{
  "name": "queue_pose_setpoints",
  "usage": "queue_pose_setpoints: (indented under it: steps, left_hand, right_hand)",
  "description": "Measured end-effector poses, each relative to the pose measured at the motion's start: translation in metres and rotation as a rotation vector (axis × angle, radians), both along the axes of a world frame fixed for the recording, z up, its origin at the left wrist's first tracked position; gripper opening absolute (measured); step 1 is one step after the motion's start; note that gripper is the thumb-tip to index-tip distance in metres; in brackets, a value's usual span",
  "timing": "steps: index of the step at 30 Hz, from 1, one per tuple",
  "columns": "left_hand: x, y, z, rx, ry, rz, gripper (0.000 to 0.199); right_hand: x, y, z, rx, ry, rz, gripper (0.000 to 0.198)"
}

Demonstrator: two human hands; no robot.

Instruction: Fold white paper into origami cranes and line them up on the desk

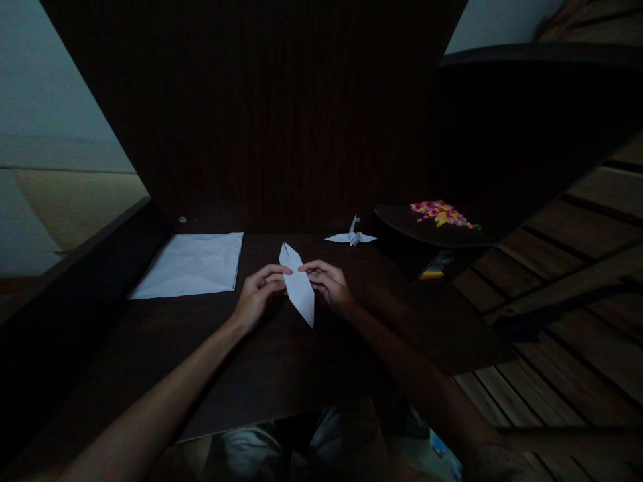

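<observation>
Wall [75,100] showed pale at the far left, dim in the poor light where I stood. Next came white sheets [191,266], lying flat in a slightly creased pile on the dark table [241,381]. Right of them, the person's left hand [257,294] pinched one edge of a folded paper [300,288], thumb on its face. That paper, a long white diamond, slanted between both hands near the middle of the table, its upper end split; whether its lower tip touched the wood I couldn't tell. The right hand [331,284] gripped the opposite edge, thumb also on top, fingers tucked behind. Farther right, near the back panel [301,120], stood a white crane [354,237], wings spread. Beside it, a rounded shelf [396,217] bore a heap of pink, red and yellow bits [442,213]. Wooden planks [593,328] filled the far right.
</observation>
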State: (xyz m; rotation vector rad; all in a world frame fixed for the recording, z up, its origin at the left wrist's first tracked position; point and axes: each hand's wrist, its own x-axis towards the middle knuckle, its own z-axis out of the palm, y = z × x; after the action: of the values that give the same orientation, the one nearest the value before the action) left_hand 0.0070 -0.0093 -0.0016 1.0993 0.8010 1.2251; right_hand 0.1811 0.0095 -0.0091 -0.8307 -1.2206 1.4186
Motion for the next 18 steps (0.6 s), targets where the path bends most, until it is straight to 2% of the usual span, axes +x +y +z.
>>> queue_pose_setpoints:
  steps: [5, 18]
  left_hand:
    - [-0.0007, 0.0, 0.0006, 0.019, -0.008, -0.013, 0.021]
    - [-0.0033, -0.0011, 0.0013, 0.053, 0.006, -0.009, 0.024]
  right_hand:
    - [0.0018, 0.0004, -0.0021, 0.043, 0.043, 0.05, 0.022]
    - [0.0025, -0.0007, -0.0031, 0.084, 0.022, 0.05, 0.021]
